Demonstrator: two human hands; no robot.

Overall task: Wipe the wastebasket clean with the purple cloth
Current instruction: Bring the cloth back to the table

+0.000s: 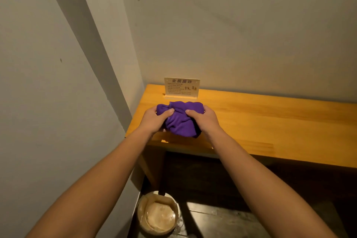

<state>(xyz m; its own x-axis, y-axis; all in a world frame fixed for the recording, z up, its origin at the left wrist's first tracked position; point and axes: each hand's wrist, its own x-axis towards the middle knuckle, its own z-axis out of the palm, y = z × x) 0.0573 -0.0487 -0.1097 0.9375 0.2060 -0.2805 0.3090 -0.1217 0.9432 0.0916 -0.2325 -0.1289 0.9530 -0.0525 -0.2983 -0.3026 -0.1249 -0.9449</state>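
A crumpled purple cloth (180,118) is bunched between both hands just above the left end of a wooden table (251,121). My left hand (154,120) grips its left side, and my right hand (202,121) grips its right side. The round wastebasket (158,212) stands on the dark floor below the table's left end, near the wall. It holds a clear liner bag, and its inside looks tan.
A small printed sign (182,87) stands at the back of the table against the wall. A grey wall (58,102) closes off the left side. One table leg (148,168) runs down beside the wastebasket. The dark floor (231,218) extends to the right.
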